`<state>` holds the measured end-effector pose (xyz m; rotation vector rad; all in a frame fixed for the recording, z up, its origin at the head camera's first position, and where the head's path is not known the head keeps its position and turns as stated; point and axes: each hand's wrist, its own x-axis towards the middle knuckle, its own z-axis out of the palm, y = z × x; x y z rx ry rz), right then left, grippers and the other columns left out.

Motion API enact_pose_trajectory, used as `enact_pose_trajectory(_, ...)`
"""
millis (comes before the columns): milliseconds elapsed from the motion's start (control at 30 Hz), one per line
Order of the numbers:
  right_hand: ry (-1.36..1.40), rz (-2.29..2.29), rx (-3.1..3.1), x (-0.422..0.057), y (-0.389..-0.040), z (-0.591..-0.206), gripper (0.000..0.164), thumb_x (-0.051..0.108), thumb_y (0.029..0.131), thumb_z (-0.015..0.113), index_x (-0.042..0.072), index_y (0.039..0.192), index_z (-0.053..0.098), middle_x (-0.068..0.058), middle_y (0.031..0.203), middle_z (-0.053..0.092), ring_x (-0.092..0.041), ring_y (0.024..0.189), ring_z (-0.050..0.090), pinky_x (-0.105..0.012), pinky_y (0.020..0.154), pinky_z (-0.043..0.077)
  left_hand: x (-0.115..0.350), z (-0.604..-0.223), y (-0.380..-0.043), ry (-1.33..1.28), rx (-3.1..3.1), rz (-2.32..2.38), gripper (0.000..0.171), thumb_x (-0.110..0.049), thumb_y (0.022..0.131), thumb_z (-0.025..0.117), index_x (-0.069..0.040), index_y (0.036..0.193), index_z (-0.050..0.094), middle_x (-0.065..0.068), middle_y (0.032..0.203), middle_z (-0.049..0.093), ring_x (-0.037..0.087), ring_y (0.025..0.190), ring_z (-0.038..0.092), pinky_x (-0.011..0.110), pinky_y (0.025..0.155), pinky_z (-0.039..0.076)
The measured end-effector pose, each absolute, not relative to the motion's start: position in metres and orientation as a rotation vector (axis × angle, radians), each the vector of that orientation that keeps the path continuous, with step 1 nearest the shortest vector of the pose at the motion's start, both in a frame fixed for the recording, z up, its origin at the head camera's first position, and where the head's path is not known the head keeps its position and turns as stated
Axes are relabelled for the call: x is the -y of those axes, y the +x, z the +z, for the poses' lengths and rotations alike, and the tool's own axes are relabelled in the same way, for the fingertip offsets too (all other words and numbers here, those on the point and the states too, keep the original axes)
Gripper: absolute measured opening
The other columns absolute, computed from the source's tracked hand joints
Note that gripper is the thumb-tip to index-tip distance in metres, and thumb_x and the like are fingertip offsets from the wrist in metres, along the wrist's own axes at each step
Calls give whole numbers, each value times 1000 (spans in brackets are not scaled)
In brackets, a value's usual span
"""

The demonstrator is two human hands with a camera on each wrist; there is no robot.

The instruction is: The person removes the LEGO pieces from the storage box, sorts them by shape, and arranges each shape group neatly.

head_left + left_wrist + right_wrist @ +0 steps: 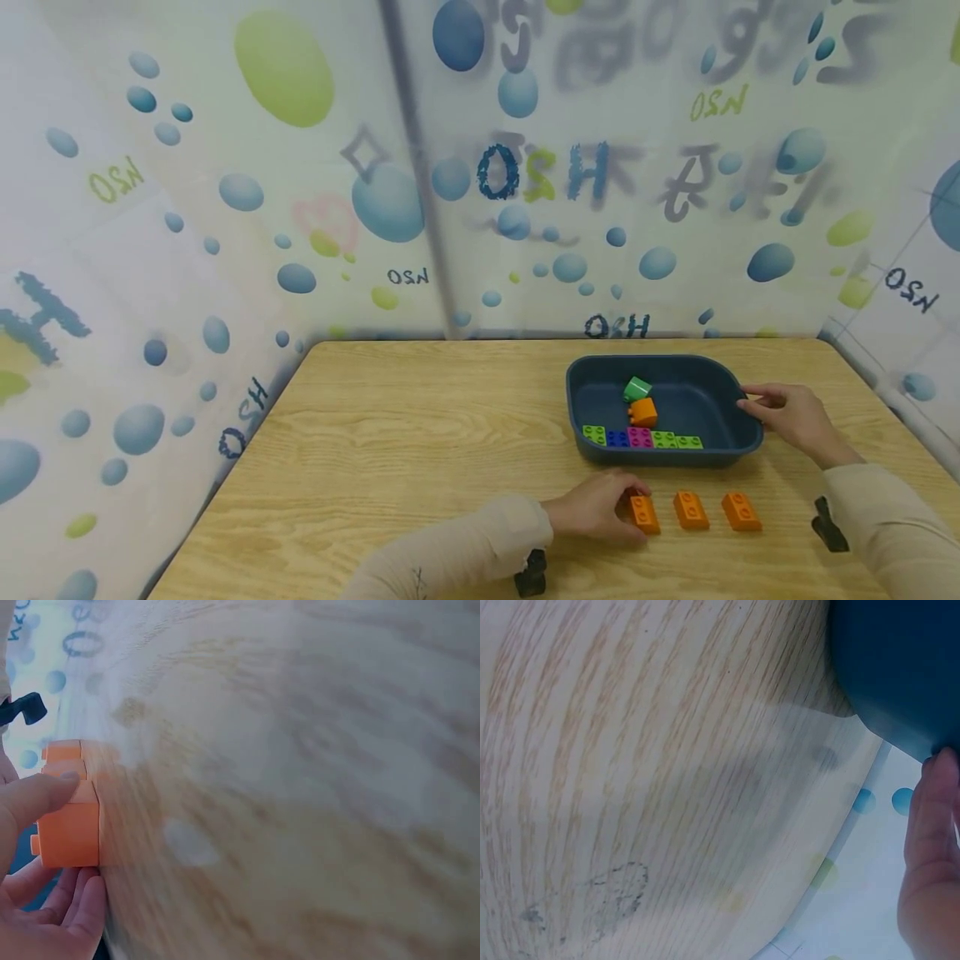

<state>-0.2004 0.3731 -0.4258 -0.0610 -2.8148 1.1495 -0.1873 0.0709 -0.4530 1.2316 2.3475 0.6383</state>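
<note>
Three orange building bricks with sloped sides lie in a row on the table. My left hand [600, 507] holds the leftmost orange brick [643, 512] between thumb and fingers; the left wrist view shows the thumb across this brick [69, 832]. To its right are the middle orange brick [691, 510] and the right one [742, 512]. Behind the row stands a dark blue tray [667, 457]. At the tray's right end, my right hand [798, 421] grips the rim. The right wrist view shows fingers [934, 825] against the tray's outer wall [896, 682].
Inside the tray, lime, blue and magenta bricks [640, 437] line the near wall. An orange brick [643, 412] and a green piece [637, 388] lie loose behind them. The wooden table [420, 417] meets a patterned wall covering [525, 275] at the back.
</note>
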Motion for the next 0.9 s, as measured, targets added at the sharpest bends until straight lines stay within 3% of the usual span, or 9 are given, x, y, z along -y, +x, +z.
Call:
enact_pose_trajectory(533,-53,1159,2816,-374,-200,-425,51,26,88,55,-15,117,48,-10,76,60,-15,55,51,-29,52,49,-73,-452,-187,1255,-2383,620,46,-29,75,71,-13,115,56,-11,103,54,-4,89,46,9,77,35)
enact_pose_trajectory(900,-60,1156,2817,-374,-200,-426,52,27,88,56,-15,116,48,-11,78,61,-12,55,50,-28,52,49,-69,-452,-185,1286,-2386,620,51,-31,76,70,-13,120,52,-10,110,52,-3,95,44,10,82,34)
